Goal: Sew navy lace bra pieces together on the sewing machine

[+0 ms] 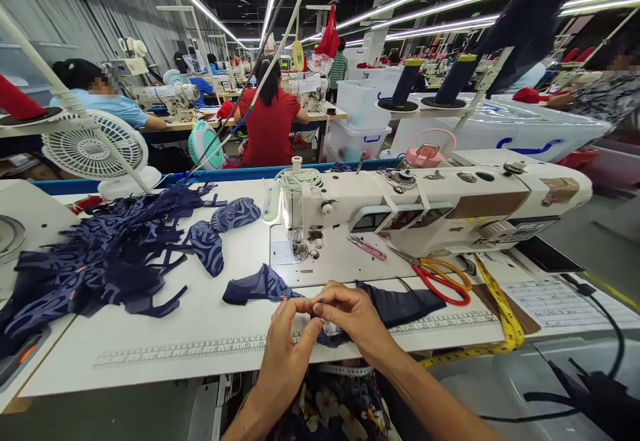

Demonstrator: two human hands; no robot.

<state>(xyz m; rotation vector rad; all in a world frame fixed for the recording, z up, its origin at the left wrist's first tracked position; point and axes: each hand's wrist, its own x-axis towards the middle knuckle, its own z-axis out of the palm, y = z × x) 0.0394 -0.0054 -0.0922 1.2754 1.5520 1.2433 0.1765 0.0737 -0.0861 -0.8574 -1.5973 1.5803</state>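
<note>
Both hands meet over the front of the sewing table, pinching a navy fabric piece (pixel 270 284) between thumbs and fingers. My left hand (pixel 290 328) is closed on its patterned part. My right hand (pixel 347 311) is closed too, fingertips touching those of the left. One patterned end of the cloth lies to the left, and a dark sheer part (pixel 400 302) spreads to the right; whether they are one piece is hidden by the hands. Behind them stands a white sewing machine (pixel 420 201), its needle area (pixel 300 244) above the metal plate.
A heap of navy patterned pieces (pixel 100 254) covers the left, with two cups (pixel 205 248) beside it. Orange-and-red scissors (pixel 440 278), pink thread snips (pixel 367 248) and a yellow tape measure (pixel 507 308) lie right. Co-workers sit beyond, one in a red shirt (pixel 267 128).
</note>
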